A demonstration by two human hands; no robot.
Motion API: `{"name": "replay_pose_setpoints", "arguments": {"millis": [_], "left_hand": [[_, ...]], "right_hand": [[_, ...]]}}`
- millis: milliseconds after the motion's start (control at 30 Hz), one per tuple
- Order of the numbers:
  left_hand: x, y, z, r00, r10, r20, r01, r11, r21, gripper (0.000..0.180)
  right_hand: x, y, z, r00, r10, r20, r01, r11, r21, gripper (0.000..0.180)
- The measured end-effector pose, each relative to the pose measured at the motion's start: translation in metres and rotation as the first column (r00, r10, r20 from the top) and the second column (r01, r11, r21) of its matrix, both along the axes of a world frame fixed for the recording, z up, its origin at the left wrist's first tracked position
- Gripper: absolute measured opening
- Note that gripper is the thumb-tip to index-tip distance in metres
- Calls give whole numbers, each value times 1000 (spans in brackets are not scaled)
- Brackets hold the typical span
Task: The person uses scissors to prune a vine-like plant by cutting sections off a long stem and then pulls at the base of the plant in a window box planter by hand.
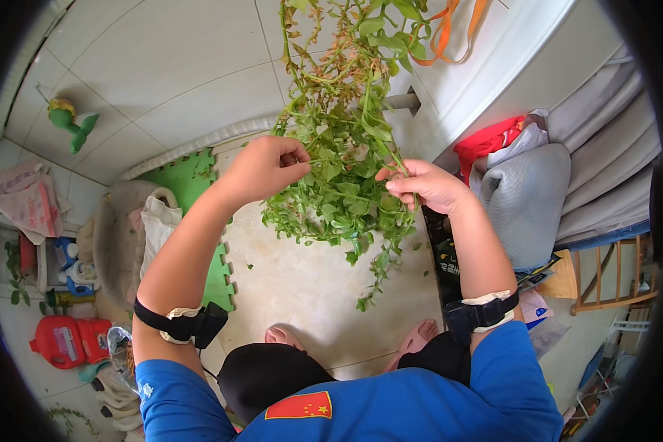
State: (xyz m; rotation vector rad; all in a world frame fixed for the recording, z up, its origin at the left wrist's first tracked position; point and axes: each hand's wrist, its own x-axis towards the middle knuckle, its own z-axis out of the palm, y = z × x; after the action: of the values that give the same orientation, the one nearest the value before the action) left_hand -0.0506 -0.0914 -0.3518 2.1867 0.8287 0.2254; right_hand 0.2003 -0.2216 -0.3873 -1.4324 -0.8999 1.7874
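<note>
A bushy trailing plant (pixel 339 184) with green leaves hangs down in front of me, its upper stems partly brown and dried. At its left side my left hand (pixel 269 168) is closed, thumb and fingers pinched at the edge of the leaves on a thin stem. On the other side my right hand (pixel 423 184) grips a long green stem between thumb and fingers. Loose stems dangle below toward the floor tiles. The plant's upper end runs out of the picture.
A green foam mat (pixel 221 276) and a beige pet bed (pixel 118 243) lie to the left, near red jugs (pixel 70 340). Behind the plant stands a tiled wall (pixel 184 51). At right are a grey cushion (pixel 527 199), grey curtains (pixel 604 147) and a wooden rack (pixel 615 272). Orange straps (pixel 443 33) hang above.
</note>
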Motion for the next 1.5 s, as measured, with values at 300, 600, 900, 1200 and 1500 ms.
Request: {"name": "replay_pose_setpoints", "arguments": {"millis": [300, 600, 900, 1200, 1500], "left_hand": [[-2, -11, -3, 998, -26, -56, 27, 999, 20, 15], [-1, -15, -9, 991, -78, -106, 87, 992, 91, 16], [-15, -24, -21, 984, -152, -91, 158, 986, 58, 15], [-34, -14, -33, 998, 41, 40, -28, 959, -283, 10], [-26, -29, -18, 998, -42, 52, 49, 986, -157, 9]], "right_hand": [[14, 6, -18, -12, -362, 932, -30, 932, 362, 25], [-26, 16, -35, 297, -596, 746, -538, 541, 646, 41], [-49, 41, -67, 363, -550, 752, -500, 566, 655, 10], [-79, 12, -11, 692, -499, 522, -229, 533, 814, 12], [-88, 61, -107, 719, -305, 624, -128, 824, 551, 46]]}}
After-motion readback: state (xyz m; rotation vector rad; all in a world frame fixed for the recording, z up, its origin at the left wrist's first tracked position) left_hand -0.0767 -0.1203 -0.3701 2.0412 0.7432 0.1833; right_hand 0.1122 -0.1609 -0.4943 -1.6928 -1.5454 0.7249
